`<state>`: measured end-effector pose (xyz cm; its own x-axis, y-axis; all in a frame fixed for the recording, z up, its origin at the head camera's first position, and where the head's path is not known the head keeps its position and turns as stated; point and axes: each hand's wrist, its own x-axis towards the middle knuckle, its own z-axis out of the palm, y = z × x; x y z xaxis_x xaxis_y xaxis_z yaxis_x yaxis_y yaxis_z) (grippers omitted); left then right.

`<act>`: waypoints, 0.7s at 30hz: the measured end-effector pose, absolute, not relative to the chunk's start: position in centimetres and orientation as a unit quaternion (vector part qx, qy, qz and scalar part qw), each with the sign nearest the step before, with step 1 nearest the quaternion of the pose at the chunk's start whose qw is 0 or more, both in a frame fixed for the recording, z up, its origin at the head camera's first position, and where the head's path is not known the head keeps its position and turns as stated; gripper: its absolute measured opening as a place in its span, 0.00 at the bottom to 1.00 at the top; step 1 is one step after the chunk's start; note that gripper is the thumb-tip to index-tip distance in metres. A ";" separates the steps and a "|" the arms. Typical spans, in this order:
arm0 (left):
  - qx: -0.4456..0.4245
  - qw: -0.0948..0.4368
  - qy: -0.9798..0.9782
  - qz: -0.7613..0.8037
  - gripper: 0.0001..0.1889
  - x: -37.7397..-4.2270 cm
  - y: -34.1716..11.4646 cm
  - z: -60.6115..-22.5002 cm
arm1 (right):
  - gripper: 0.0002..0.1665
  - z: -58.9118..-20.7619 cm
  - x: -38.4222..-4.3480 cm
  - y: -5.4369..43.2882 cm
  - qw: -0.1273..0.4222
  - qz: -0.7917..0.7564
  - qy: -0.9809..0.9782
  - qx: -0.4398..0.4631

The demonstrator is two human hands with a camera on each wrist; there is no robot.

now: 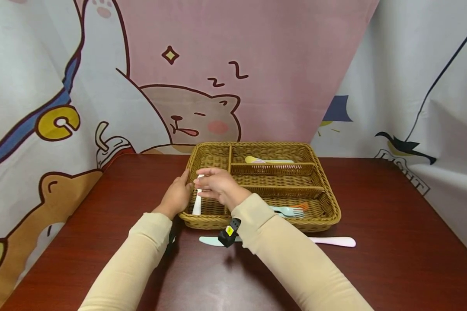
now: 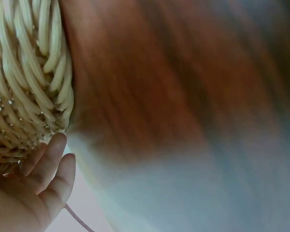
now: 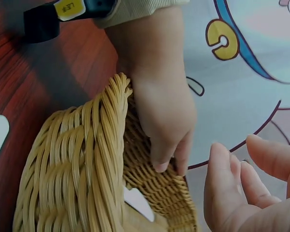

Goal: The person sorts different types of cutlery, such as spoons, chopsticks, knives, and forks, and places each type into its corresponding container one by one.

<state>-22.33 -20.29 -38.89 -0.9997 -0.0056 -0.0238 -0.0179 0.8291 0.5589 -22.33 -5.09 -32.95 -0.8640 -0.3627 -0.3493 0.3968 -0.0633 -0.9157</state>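
Observation:
A wicker cutlery basket (image 1: 206,222) with several compartments stands on the table. At its left wall my left hand (image 1: 177,194) holds the rim, thumb over the inner side and fingers along the outside. The left wrist view shows those fingers (image 2: 53,162) against the weave. My right hand (image 1: 219,183) hovers over the left compartment, fingers loosely spread and nothing between them. Below it lies a long white piece of cutlery (image 1: 197,205), its upper part partly behind the fingers. In the right wrist view, its rounded white end (image 3: 139,203) shows inside the basket.
Light blue forks (image 1: 292,211) and an orange utensil (image 1: 304,206) lie in the front compartment; a yellow spoon (image 1: 250,160) lies in the back one. Before the basket are a mint knife blade (image 1: 210,241) and a pink handle (image 1: 336,242), with my right arm over the stretch between.

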 end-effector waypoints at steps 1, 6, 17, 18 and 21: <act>-0.005 0.010 0.957 0.291 0.30 -22.3 -20.3 -38.9 | 0.23 -32.8 -22.1 -5.0 0.258 -0.725 0.638 0.006; -0.005 0.013 0.957 0.289 0.30 -22.3 -20.4 -38.9 | 0.23 -32.1 -21.1 -4.4 0.243 -0.694 0.677 -0.040; -0.009 0.013 0.957 0.290 0.30 -22.4 -20.4 -38.9 | 0.20 -32.2 -18.9 -2.8 0.181 -0.607 0.753 -0.179; -0.009 0.012 0.957 0.290 0.30 -22.4 -20.4 -39.0 | 0.20 -32.2 -18.7 -2.6 0.169 -0.593 0.762 -0.197; -0.010 0.008 0.958 0.287 0.30 -22.4 -20.3 -39.0 | 0.20 -32.4 -18.2 -1.9 0.137 -0.550 0.787 -0.242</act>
<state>-22.43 -20.31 -38.97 -0.9997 -0.0139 -0.0202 -0.0227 0.8350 0.5498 -18.16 -1.94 -32.41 -0.8453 -0.5319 0.0510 -0.2308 0.2773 -0.9327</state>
